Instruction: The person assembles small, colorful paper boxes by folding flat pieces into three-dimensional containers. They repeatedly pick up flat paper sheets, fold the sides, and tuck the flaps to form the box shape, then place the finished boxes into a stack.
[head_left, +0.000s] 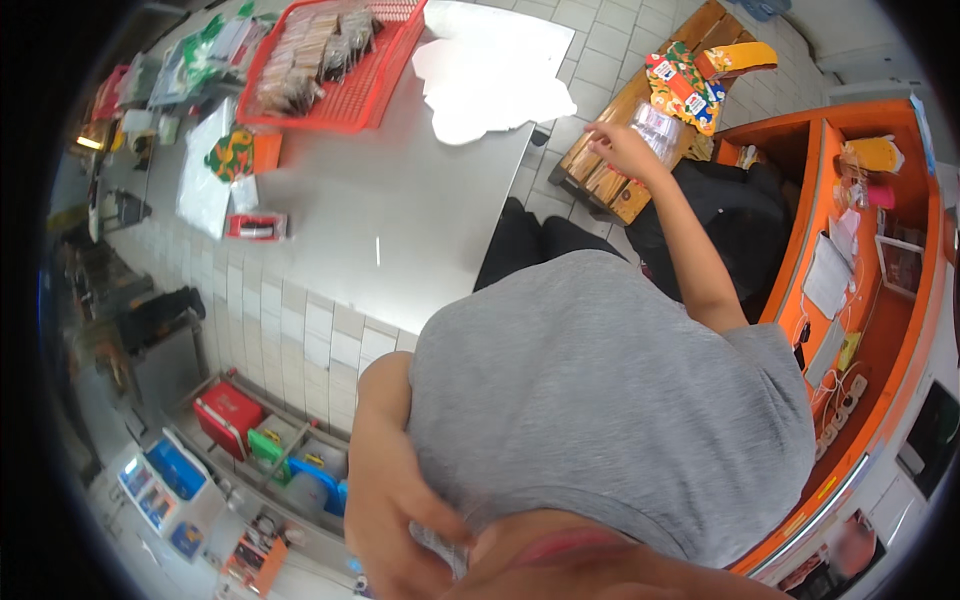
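Note:
My right hand [628, 152] is stretched out over a low wooden bench [588, 165]. Its fingers are loosely bent and apart, and I see nothing held in them. Just beside it lie clear plastic packs [656, 128]. Colourful flower-patterned packets [682, 85] rest beyond these, with an orange patterned box [740, 60] at the far end. My left hand [395, 515] is raised to the neckline of my grey shirt [610, 400]. The fingers there are spread against the neck and collar, some of them partly hidden, and no object shows in them.
A steel table [400, 215] holds a red basket [375, 100] of packed goods, white sheets [490, 75] and a red stapler-like box [257, 227]. An orange shelf unit [815, 190] stands at right beside a black bag [725, 230]. Storage bins [228, 412] sit lower left.

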